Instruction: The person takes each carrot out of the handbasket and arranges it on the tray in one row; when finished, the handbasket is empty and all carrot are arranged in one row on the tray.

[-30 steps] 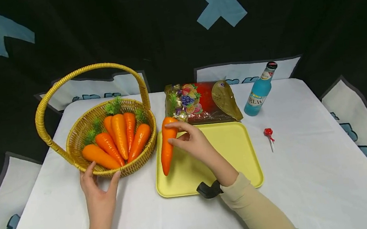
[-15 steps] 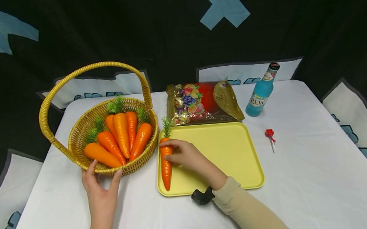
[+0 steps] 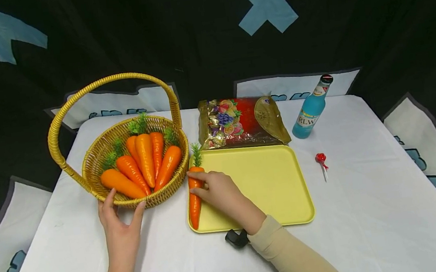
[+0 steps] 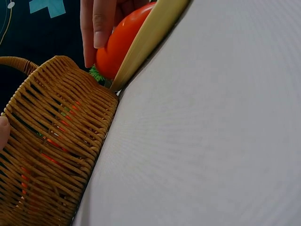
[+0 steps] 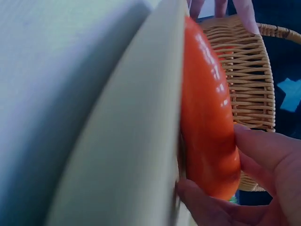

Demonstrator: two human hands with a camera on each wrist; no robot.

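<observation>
My right hand (image 3: 221,193) pinches an orange carrot (image 3: 195,207) with a green leafy top between thumb and fingers. The carrot lies lengthwise along the left side of a yellow tray (image 3: 272,183). In the right wrist view the thumb and a finger are on either side of the carrot (image 5: 207,103). To the left stands a woven basket (image 3: 168,197) with a tall handle, holding several carrots (image 3: 146,160). My left hand (image 3: 121,232) rests at the basket's front rim, thumb and fingers spread apart. In the left wrist view only a bit of that hand shows beside the basket (image 4: 61,136).
Behind the tray lies a red and gold candy bag (image 3: 245,124). A blue bottle (image 3: 309,114) stands right of the bag, and a red lollipop (image 3: 321,164) lies in front of the bottle. White cloth (image 3: 371,208) covers the table; a dark curtain hangs behind it.
My right hand has brought the carrot down and leftward onto the tray's left side, turning it more in line with that edge. The left hand keeps its place at the basket.
</observation>
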